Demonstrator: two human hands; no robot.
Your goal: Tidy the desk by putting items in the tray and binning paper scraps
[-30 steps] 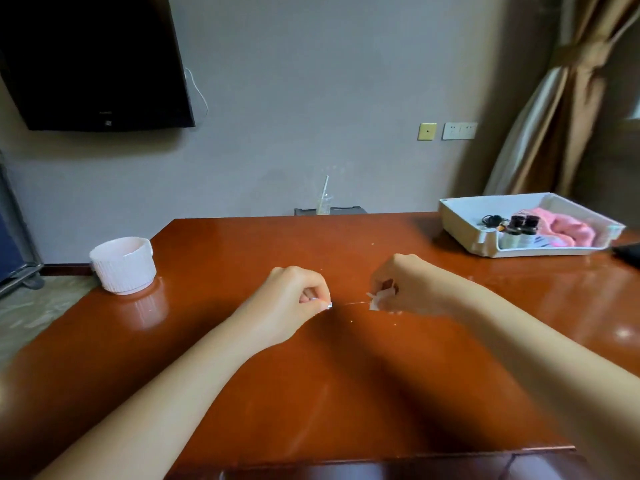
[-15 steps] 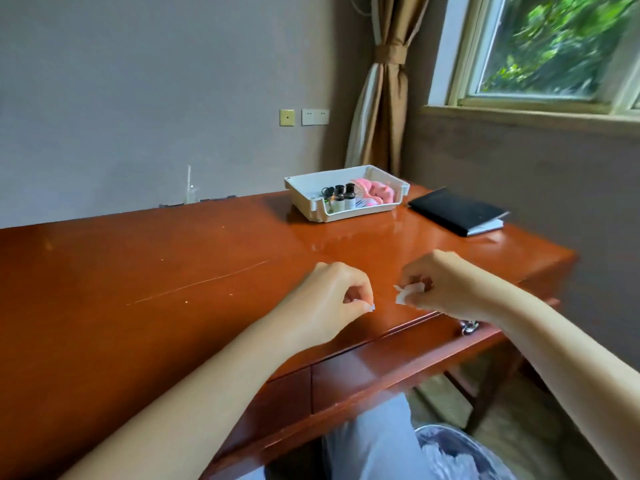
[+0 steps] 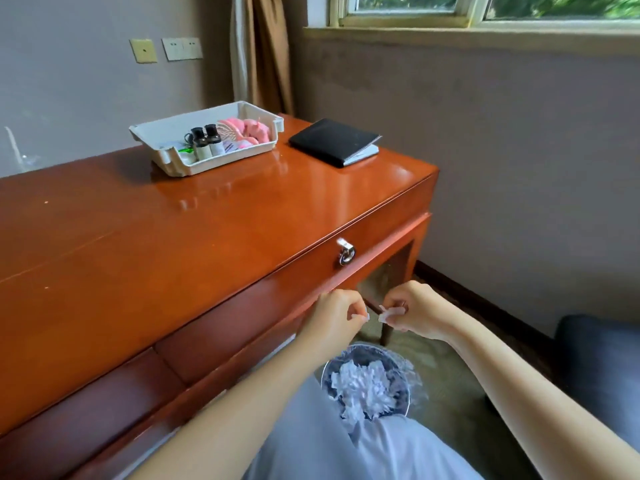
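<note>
Both my hands hang in front of the desk's drawer front, above a round bin [image 3: 401, 362] on the floor that holds crumpled white paper [image 3: 363, 386]. My left hand [image 3: 334, 318] pinches a tiny white paper scrap [image 3: 360, 317] between thumb and fingertips. My right hand [image 3: 414, 311] pinches a larger white scrap [image 3: 389, 312]. The two hands are a few centimetres apart. Far back on the desk stands the white tray [image 3: 180, 169], holding two small dark bottles [image 3: 207, 142] and pink items [image 3: 247, 129].
A black notebook [image 3: 332, 142] lies on the orange-brown desk [image 3: 173, 237] right of the tray. A metal ring pull [image 3: 345, 252] hangs on the drawer. My pale-trousered lap sits below the bin. A dark seat [image 3: 599, 368] stands at the right, the wall close behind.
My view swung right and down from the desk top to the floor. Both hands carried their scraps off the desk edge and now hover over the bin.
</note>
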